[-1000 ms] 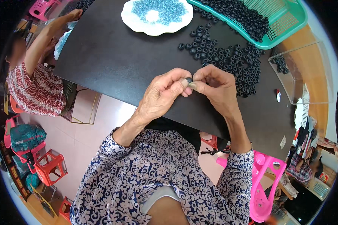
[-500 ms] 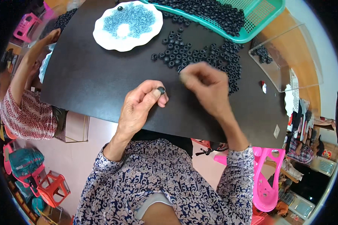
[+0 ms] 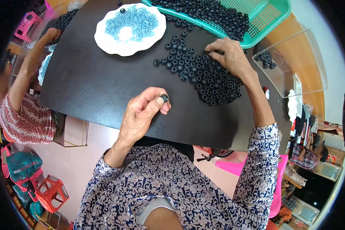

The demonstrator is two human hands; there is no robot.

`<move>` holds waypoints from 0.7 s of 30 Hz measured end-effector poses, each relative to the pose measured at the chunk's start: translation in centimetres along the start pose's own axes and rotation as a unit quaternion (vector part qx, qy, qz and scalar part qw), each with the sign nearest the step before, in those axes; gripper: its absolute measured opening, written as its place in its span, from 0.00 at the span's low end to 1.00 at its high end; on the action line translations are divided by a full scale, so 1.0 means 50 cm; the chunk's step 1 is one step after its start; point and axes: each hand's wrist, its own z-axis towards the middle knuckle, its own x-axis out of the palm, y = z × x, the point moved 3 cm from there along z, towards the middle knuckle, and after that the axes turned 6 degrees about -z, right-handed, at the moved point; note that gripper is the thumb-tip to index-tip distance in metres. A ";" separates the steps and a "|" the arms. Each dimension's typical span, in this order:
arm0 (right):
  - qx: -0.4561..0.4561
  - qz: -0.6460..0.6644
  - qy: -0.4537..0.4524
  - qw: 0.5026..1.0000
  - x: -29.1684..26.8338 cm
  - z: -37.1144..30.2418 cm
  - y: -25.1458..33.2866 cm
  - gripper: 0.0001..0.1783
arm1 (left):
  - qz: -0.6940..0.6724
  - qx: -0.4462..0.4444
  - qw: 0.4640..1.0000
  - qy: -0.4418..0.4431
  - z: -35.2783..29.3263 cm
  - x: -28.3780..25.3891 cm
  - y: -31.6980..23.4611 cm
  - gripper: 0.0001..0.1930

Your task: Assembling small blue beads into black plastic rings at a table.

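Observation:
My left hand (image 3: 142, 111) is held over the front of the dark table, pinching one small round black bead (image 3: 164, 98) between thumb and forefinger. Its top face shows a paler, shiny spot. My right hand (image 3: 230, 55) is at the far edge of a loose pile of black beads (image 3: 218, 82), many with a hole in the middle. Its thumb and forefinger are drawn close together, and whatever lies between them is too small to make out. A white wavy-rimmed plate (image 3: 99, 38) holds many small clear bluish pieces (image 3: 132, 23) and one black bead (image 3: 122, 10).
A green mesh basket (image 3: 281, 17) full of black beads stands at the back. To the right is a clear plastic box (image 3: 306, 69) with more beads in its corner. At the left, a co-worker's arm (image 3: 25, 73) reaches into other beads. Pink and red stools (image 3: 51, 193) stand on the floor.
My right hand has moved right and away from me, from the pile's near left side to its far side. Some beads have slid nearer to me. My left hand keeps its bead almost in place.

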 end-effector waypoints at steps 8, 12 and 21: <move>0.064 0.074 -0.078 0.992 -0.028 -0.009 0.080 0.10 | -0.005 -0.019 1.000 -0.010 0.001 0.001 -0.005 0.10; 0.111 0.303 -0.072 0.944 -0.024 -0.026 0.188 0.07 | 0.008 -0.022 0.999 -0.033 0.005 -0.001 -0.005 0.12; 0.134 0.435 -0.086 0.886 0.036 -0.061 0.287 0.09 | -0.027 0.007 0.999 -0.036 0.013 -0.001 -0.002 0.10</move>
